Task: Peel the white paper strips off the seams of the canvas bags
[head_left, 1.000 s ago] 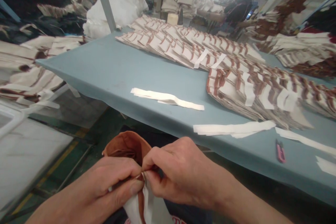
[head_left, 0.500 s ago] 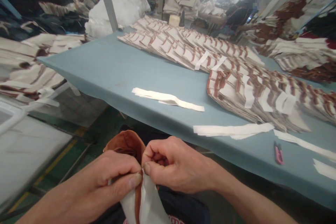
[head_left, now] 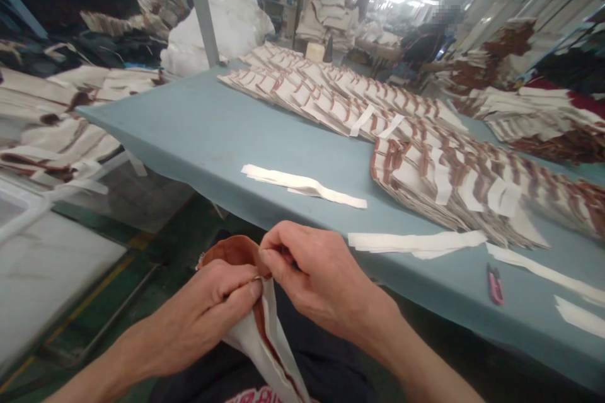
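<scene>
The broad table before me, topped in smooth blue-grey (head_left: pixel 189 129), carries overlapping rows of flat cream fabric pieces edged in brown (head_left: pixel 293 92) from near its far left corner rightward, while long, flat off-white strips (head_left: pixel 302 184) and small pink-handled snips with dark blades (head_left: pixel 496 286) lie along its near edge.

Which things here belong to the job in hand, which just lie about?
In hand:
brown and white piece
left hand, pinching it
right hand, at its brown edge

Lying on the blue table, untouched:
pink snips
pale strips
overlapping pieces, possibly same job
</scene>
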`<state>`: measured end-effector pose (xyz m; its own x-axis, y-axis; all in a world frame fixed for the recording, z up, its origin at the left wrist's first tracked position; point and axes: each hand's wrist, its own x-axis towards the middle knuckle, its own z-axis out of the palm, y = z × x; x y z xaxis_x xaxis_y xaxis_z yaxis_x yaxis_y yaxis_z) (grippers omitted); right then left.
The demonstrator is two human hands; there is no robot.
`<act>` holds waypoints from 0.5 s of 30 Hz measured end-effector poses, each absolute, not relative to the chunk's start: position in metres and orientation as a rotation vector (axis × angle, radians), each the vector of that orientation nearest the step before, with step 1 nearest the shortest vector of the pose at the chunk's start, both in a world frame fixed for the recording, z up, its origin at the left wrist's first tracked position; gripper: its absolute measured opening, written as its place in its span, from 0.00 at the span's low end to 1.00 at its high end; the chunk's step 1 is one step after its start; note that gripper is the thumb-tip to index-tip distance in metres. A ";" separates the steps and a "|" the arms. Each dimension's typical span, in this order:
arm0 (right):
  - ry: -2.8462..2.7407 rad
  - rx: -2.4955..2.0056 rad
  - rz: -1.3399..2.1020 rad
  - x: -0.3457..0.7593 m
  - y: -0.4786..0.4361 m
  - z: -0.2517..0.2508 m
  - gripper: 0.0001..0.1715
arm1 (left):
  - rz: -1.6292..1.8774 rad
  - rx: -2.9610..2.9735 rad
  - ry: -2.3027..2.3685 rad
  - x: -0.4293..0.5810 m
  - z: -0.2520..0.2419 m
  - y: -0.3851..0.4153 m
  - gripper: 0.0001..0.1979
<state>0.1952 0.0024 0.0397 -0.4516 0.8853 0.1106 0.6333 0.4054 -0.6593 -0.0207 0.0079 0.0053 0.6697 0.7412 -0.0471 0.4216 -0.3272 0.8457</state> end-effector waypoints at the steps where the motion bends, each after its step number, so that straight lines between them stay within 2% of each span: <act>1: -2.057 -1.321 0.823 0.195 -0.004 0.033 0.11 | 0.466 1.928 0.908 -0.022 0.003 0.007 0.25; 6: -1.729 -1.482 0.947 0.179 -0.036 0.002 0.10 | 0.514 1.811 0.988 -0.030 -0.010 0.004 0.26; 15: -1.518 -1.574 0.739 0.143 -0.042 -0.035 0.11 | 0.695 1.890 1.212 -0.022 -0.036 -0.004 0.24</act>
